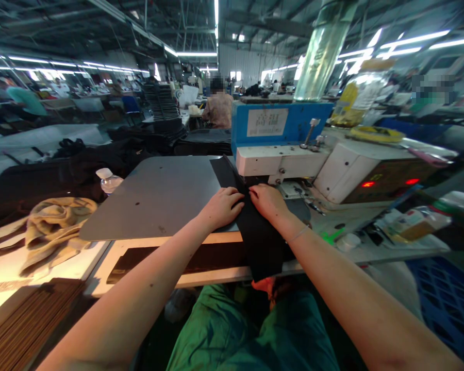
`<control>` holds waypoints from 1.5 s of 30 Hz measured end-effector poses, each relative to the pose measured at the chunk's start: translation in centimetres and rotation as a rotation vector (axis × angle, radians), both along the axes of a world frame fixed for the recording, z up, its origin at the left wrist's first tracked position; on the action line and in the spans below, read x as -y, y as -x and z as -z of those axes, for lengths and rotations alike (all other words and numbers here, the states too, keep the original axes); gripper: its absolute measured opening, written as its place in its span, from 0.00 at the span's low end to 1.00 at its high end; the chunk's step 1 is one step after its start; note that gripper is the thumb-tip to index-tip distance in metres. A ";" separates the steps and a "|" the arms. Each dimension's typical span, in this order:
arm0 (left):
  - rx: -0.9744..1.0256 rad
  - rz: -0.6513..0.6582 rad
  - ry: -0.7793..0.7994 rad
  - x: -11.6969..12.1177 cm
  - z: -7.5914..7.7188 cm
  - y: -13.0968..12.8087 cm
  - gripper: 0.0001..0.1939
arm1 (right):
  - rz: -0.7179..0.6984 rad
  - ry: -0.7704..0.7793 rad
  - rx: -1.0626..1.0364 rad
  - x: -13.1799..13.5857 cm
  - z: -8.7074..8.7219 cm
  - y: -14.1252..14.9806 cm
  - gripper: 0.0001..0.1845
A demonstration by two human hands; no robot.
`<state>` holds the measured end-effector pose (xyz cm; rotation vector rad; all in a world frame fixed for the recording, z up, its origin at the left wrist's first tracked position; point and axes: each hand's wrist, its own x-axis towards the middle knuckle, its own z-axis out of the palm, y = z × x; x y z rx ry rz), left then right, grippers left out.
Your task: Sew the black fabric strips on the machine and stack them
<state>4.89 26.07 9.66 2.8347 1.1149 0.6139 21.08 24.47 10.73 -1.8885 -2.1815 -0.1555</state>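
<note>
A long black strip of sheet material [261,242] lies across the grey metal plate [170,190], its near end hanging over the table's front edge. My left hand [225,207] presses on the strip's left edge, fingers bent and close together. Opposite it, my right hand [268,201] grips the right edge, with its fingertips beside the working head of a white and blue machine [278,162]. Whatever lies beneath my fingers is hidden. Under my forearms, a dark flat piece [216,256] rests along the table front.
A stack of brown-edged pieces [34,319] stands at lower left, near a crumpled checked cloth [56,226] and a white-capped bottle [109,180]. Right of the machine head sits a control box [371,175] with red digits. A blue crate [444,293] is at lower right. People sit farther back.
</note>
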 end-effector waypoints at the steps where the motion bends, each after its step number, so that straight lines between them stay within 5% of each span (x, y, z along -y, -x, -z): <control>1: -0.001 0.000 -0.001 0.0 0.0 0.0 0.17 | -0.001 0.000 -0.001 0.0 0.0 0.0 0.16; 45: -0.038 0.028 -0.007 0.2 -0.2 -0.1 0.20 | -0.021 -0.036 -0.020 -0.2 0.3 -0.2 0.15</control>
